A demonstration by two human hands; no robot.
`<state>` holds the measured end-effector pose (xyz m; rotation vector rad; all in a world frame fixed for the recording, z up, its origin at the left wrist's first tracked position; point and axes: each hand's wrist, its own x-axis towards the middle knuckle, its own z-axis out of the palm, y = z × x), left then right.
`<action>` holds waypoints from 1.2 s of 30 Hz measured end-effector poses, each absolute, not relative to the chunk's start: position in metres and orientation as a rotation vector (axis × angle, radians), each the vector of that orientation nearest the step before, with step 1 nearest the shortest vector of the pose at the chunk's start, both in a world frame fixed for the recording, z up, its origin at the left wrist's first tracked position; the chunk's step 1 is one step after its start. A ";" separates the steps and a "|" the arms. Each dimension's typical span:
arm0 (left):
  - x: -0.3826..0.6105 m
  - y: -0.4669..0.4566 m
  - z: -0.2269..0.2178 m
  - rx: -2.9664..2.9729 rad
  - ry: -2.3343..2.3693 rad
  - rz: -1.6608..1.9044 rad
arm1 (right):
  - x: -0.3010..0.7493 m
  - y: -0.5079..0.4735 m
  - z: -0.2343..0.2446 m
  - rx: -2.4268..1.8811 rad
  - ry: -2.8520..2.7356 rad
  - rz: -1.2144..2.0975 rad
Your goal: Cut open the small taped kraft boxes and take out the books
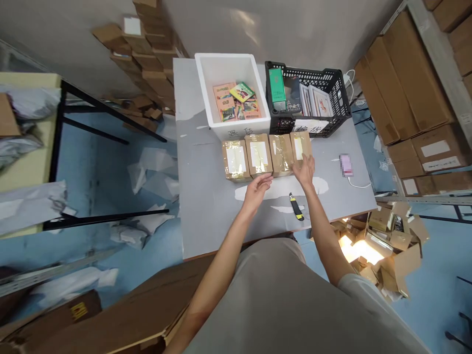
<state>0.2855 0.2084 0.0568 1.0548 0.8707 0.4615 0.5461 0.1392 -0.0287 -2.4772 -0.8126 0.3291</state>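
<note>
Several small brown cardboard boxes, closed with clear tape, stand side by side in a row on the grey table [206,206]. My left hand [257,191] is at the front edge of the second box from the left [259,153], its fingers stretched out and holding nothing. At the right end of the row, my right hand [305,172] has its thumb and fingers around the near end of the last box [300,142]. White labels show on some of the box tops. A black and yellow utility knife [296,206] lies on the table below my hands.
Behind the boxes stand a white foam bin [233,129] with small booklets and a black plastic crate [341,96] of books. A phone [346,165] on a cable lies at the right. Cardboard boxes [398,83] line the right side; discarded cartons [394,241] pile on the floor.
</note>
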 end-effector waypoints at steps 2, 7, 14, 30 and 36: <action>0.285 0.213 0.054 1.051 0.902 0.448 | 0.554 0.146 -0.042 -2.589 -0.752 0.382; 0.269 0.207 0.036 1.013 0.979 0.402 | 0.581 0.136 -0.063 -2.633 -0.617 0.391; 0.253 0.179 0.021 0.997 0.940 0.317 | 0.605 0.103 -0.032 -2.554 -0.472 0.288; 0.118 0.155 -0.074 1.184 1.162 0.460 | 0.354 -0.071 -0.003 -2.278 -1.498 0.512; 0.073 0.111 -0.094 1.254 1.283 0.295 | 0.357 -0.031 -0.035 -2.049 -1.958 0.756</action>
